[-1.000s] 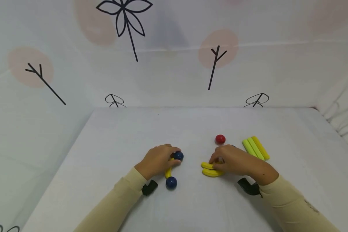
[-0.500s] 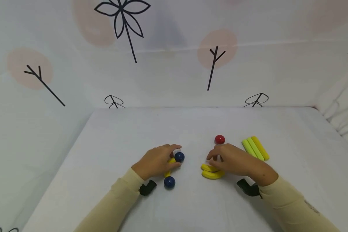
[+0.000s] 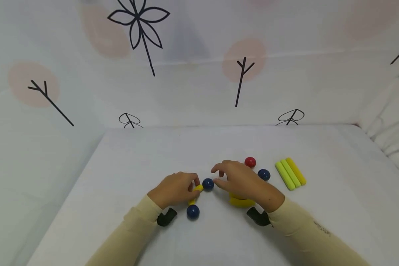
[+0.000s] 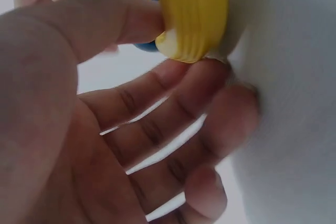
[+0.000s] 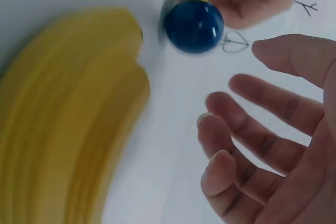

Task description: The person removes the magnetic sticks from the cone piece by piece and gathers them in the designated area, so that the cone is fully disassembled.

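Observation:
My left hand (image 3: 174, 190) pinches a curved yellow rod (image 4: 191, 14) between thumb and fingers, low over the white table. At the rod's far end sits a glossy blue ball (image 3: 208, 184), and a second blue ball (image 3: 193, 212) sits at its near end. My right hand (image 3: 241, 179) holds nothing; its fingers are spread and loosely bent, with the thumb tip right beside the far blue ball. Two curved, ribbed yellow rods (image 5: 68, 114) lie side by side under the right hand, partly hidden by it in the head view.
Beyond the right hand are a red ball (image 3: 250, 162) and another blue ball (image 3: 264, 174). Three straight rods (image 3: 290, 173), two yellow-green and one yellow, lie together farther right. A patterned white cloth (image 3: 186, 88) rises behind the table (image 3: 146, 147).
My right hand has left the curved yellow rods and moved left to the far blue ball. The left fingers have drawn back from that ball onto the rod.

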A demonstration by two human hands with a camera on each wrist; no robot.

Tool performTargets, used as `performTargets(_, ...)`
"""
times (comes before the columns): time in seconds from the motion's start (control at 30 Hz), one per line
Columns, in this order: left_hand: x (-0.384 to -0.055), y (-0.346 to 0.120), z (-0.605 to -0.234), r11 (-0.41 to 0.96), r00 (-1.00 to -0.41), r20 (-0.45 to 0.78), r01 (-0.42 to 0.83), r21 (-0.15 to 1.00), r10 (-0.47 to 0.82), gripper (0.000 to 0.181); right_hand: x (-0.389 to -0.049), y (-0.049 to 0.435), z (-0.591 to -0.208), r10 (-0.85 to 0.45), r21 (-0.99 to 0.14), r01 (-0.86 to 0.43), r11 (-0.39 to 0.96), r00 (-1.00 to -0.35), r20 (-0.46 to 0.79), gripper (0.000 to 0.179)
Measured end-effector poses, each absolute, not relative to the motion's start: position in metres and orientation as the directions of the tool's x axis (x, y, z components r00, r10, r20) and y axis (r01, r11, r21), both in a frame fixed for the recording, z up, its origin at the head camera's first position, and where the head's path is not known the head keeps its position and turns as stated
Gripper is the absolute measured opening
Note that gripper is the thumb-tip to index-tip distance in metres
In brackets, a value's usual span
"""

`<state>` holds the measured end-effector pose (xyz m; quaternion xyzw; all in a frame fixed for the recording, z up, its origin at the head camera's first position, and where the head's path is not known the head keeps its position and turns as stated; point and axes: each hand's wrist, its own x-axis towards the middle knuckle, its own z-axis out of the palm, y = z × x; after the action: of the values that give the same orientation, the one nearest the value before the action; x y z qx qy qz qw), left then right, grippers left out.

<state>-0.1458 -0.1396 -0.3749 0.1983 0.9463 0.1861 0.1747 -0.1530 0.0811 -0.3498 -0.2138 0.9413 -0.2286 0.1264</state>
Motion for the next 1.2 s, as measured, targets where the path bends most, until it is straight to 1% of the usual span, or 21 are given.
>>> performTargets(0.17,-0.144,-0.136,-0.379,0.821,-0.849,-0.218,0.351,0.450,0.482,0.020,-0.150,0.073,-0.360,-0.464,-0.486,-0.338,0.806,-0.871,-0.162,0.030)
performTargets(0.27,-0.144,-0.135,-0.380,0.819,-0.849,-0.221,0.344,0.459,0.480,0.020,-0.149,0.072,-0.365,-0.473,-0.491,-0.341,0.801,-0.864,-0.172,0.029)
performTargets(0.4,-0.145,-0.134,-0.379,0.820,-0.851,-0.225,0.334,0.464,0.474,0.021,-0.149,0.072,-0.368,-0.474,-0.493,-0.340,0.801,-0.863,-0.173,0.033)
performTargets(0.63,-0.145,-0.133,-0.379,0.818,-0.852,-0.232,0.319,0.479,0.469,0.020,-0.147,0.071,-0.370,-0.471,-0.459,-0.357,0.814,-0.867,-0.162,0.038)
performTargets(0.73,-0.145,-0.132,-0.379,0.809,-0.846,-0.236,0.320,0.493,0.479,0.019,-0.145,0.073,-0.366,-0.446,-0.437,-0.346,0.830,-0.883,-0.149,0.039)
performTargets(0.83,-0.145,-0.132,-0.378,0.804,-0.843,-0.231,0.327,0.496,0.485,0.017,-0.148,0.078,-0.357,-0.407,-0.448,-0.327,0.832,-0.909,-0.092,0.040)
performTargets(0.93,-0.145,-0.132,-0.377,0.804,-0.845,-0.231,0.323,0.499,0.483,0.016,-0.154,0.089,-0.343,-0.360,-0.490,-0.313,0.813,-0.933,-0.001,0.037)
performTargets(1.1,-0.146,-0.133,-0.380,0.798,-0.843,-0.225,0.328,0.505,0.489,0.016,-0.162,0.120,-0.329,-0.289,-0.515,-0.323,0.794,-0.946,0.148,0.039)
performTargets(1.2,-0.146,-0.134,-0.381,0.795,-0.840,-0.213,0.345,0.499,0.499,0.016,-0.165,0.140,-0.328,-0.250,-0.518,-0.305,0.799,-0.952,0.175,0.041)
